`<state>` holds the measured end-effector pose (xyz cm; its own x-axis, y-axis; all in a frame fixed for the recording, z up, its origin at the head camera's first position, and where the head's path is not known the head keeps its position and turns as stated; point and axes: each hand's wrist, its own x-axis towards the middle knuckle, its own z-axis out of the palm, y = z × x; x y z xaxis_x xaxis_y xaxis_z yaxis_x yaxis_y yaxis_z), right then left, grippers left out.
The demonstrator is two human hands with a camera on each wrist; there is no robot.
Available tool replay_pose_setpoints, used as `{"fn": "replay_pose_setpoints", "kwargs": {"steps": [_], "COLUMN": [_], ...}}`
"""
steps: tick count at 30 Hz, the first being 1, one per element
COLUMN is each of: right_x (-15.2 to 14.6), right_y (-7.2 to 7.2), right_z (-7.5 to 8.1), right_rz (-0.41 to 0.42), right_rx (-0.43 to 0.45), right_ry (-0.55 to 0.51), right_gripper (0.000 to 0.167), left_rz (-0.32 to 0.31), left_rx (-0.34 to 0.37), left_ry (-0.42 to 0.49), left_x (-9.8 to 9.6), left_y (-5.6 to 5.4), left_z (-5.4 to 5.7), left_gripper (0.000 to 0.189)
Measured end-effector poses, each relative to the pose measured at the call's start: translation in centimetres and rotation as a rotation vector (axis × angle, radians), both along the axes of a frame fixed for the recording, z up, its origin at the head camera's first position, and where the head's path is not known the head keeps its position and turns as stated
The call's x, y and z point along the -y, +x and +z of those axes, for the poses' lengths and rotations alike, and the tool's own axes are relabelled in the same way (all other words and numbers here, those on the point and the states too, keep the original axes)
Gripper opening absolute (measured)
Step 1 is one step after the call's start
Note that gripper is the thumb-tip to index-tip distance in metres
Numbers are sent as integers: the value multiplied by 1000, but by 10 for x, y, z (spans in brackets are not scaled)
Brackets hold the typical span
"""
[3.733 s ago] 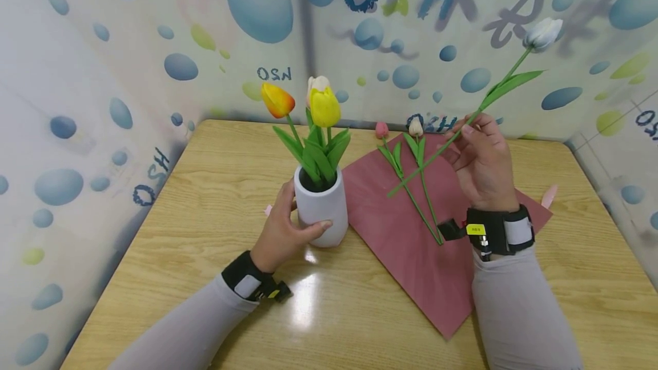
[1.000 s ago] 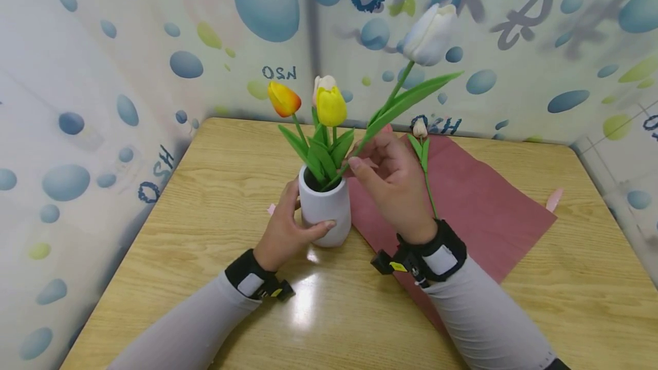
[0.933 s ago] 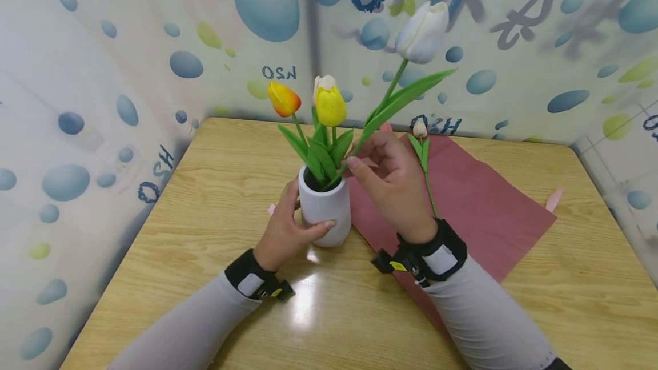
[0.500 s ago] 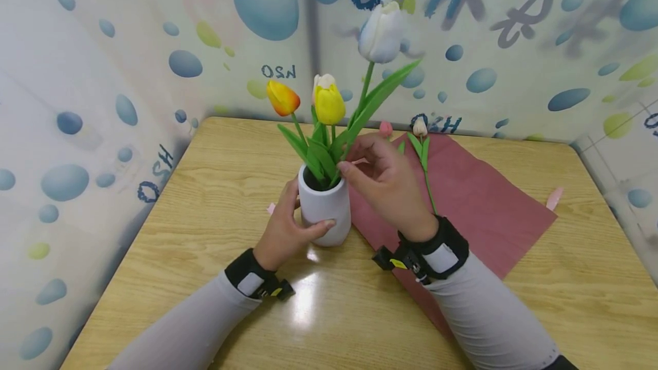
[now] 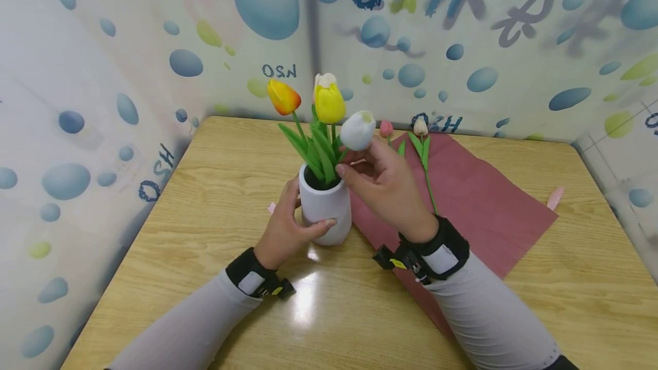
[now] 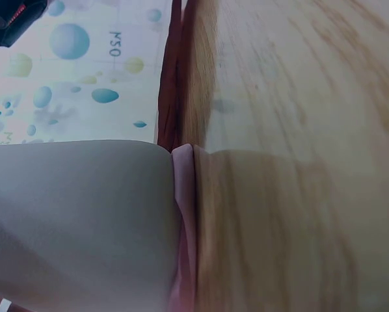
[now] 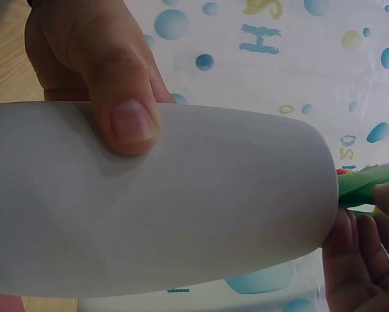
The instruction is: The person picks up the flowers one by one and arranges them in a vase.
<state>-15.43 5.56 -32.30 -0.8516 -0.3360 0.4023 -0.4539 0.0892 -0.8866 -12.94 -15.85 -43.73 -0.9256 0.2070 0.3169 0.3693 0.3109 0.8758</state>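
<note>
My left hand (image 5: 281, 232) grips the white vase (image 5: 325, 213) low on its left side, the thumb across its front. Standing in the vase are an orange-yellow tulip (image 5: 284, 97), a yellow tulip (image 5: 329, 104) and a pale tulip (image 5: 325, 80) behind it. At the right of the rim, my right hand (image 5: 388, 184) pinches the stem of a white tulip (image 5: 358, 130), whose bloom sits low, just above the fingers. The right wrist view shows the vase wall (image 7: 181, 195) large, with green leaves (image 7: 367, 185) between the right fingers. Inside the vase, the stem ends are hidden.
A dark pink paper sheet (image 5: 488, 210) lies right of the vase. On it are a pink tulip (image 5: 386, 128), partly hidden by my right hand, and a small cream tulip (image 5: 420, 126). The printed backdrop (image 5: 437, 61) rises behind the wooden table (image 5: 205, 187).
My right hand has brought the white tulip left from above the paper to the vase. Its bloom has since dropped from well above the others to beside my fingers. The left hand stays on the vase.
</note>
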Motion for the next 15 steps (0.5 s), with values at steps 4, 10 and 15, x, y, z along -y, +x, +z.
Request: {"fn": "replay_pose_setpoints", "kwargs": {"steps": [4, 10, 15], "right_x": [0, -4, -11], "right_y": [0, 2, 3], "right_z": [0, -3, -8], "right_rz": [0, -15, -35], "right_rx": [4, 8, -27], "right_ry": [-5, -26, -66], "right_gripper": [38, 39, 38], "left_rz": [-4, -6, -1], "left_rx": [-7, -15, -15], "left_ry": [4, -2, -11], "left_x": [0, 0, 0], "left_y": [0, 0, 0], "left_z": [0, 0, 1], "left_gripper": [98, 99, 97]}}
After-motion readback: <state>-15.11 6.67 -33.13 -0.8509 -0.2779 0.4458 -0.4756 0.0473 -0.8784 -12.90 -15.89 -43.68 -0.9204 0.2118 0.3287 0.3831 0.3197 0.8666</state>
